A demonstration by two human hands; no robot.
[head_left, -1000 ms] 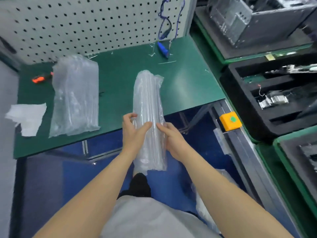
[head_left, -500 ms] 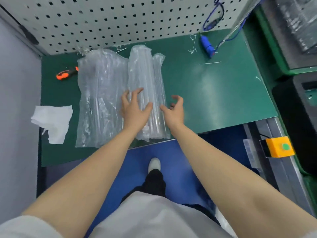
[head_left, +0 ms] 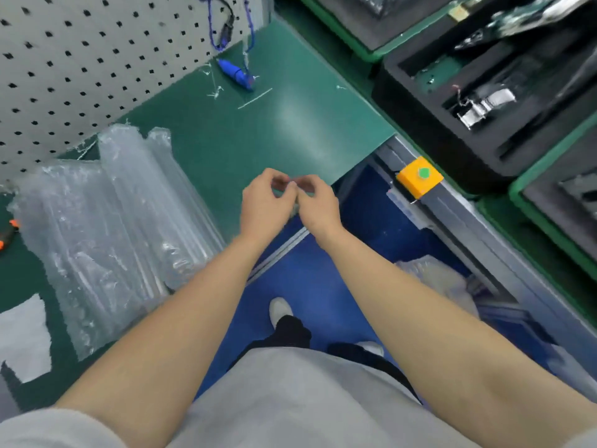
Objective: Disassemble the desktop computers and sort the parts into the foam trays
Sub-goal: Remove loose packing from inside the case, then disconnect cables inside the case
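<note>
Both hands are coming off the 2 air-cushion bags (head_left: 106, 227) they were pressing 0.5 s ago. At the left edge of the frame an orange-handled tool (head_left: 6, 231) is lying on the green mat (head_left: 290, 124), with white paper (head_left: 26, 337) below it. The bags are lying side by side, touching, across the left half. A blue-handled tool (head_left: 235, 76) is lying at top centre. At the centre, the left hand (head_left: 263, 205) and right hand (head_left: 318, 208) are meeting over the mat's near edge, fingers curled narrow, tips touching. Blur is hiding whether they are pinching anything. Just right, an orange button box (head_left: 420, 181) is sitting on a rail. In the upper right, a black foam tray (head_left: 420, 124) is holding a metal part (head_left: 484, 106) in 1 compartment.
</note>
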